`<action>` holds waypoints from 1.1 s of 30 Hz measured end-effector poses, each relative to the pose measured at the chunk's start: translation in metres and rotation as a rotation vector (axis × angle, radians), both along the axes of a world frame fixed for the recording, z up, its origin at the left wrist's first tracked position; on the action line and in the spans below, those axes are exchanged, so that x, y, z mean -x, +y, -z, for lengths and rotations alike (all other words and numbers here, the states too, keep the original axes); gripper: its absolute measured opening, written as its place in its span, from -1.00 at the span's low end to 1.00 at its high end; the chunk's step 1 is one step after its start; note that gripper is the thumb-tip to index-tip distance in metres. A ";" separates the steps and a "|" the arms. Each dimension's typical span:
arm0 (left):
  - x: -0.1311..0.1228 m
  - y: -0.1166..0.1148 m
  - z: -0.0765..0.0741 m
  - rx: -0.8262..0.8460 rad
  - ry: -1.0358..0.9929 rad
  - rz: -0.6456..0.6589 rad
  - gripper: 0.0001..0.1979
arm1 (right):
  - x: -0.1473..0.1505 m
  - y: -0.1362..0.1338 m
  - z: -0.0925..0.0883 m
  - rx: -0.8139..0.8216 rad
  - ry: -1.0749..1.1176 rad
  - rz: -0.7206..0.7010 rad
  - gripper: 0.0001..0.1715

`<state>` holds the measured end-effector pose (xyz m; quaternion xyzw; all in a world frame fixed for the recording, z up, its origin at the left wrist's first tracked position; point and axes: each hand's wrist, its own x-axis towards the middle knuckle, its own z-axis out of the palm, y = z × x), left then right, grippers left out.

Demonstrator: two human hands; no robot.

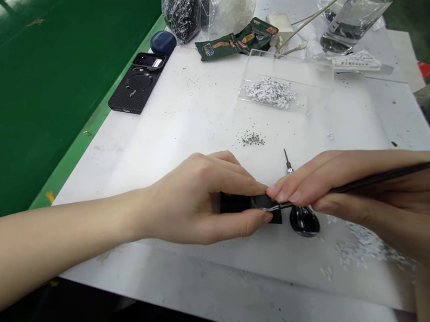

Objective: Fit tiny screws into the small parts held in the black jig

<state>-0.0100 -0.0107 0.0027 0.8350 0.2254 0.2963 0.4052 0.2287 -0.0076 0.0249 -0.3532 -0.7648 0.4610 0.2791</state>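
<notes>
Near the front middle of the worktop [146, 276]: small black part [232, 203], gripped by the left hand [200, 197], thumb on the near side, other fingers on the far side. Right hand [376, 182] has its fingers closed round a slim dark tool [385, 179]; metal tip is at the part, right by the left thumb. Whether the tip holds a piece: can't tell, too small. Risks, my read: part is held up by grip alone, so a loose left pinch could let it twist; tip could then skid, scratch it or jab the thumb. Clutter: glossy black rounded object [304, 221] just right of the part, thin metal shaft [287, 159] poking out beyond the right fingers; a wrist drop could knock either. Loose white pieces [365, 246] lie below the right hand, easy to sweep. Farther out: dark specks [252, 139], clear tray [245, 99] of white pieces, phone [134, 87], green packet [217, 47], bottle [351, 22].
</notes>
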 end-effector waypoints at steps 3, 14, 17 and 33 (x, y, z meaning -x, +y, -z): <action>0.000 0.000 -0.001 0.000 0.002 -0.001 -0.81 | -0.001 -0.001 -0.001 -0.010 -0.009 0.004 -0.85; 0.001 0.001 0.001 0.000 -0.003 0.011 -0.81 | -0.002 0.000 0.002 -0.045 -0.002 0.021 -0.84; 0.002 0.001 0.001 -0.007 0.005 0.005 -0.84 | -0.002 -0.001 0.002 -0.039 0.014 0.028 -0.84; 0.001 -0.002 -0.001 0.002 0.051 -0.039 -0.87 | -0.005 0.000 0.000 -0.012 0.011 -0.052 -0.79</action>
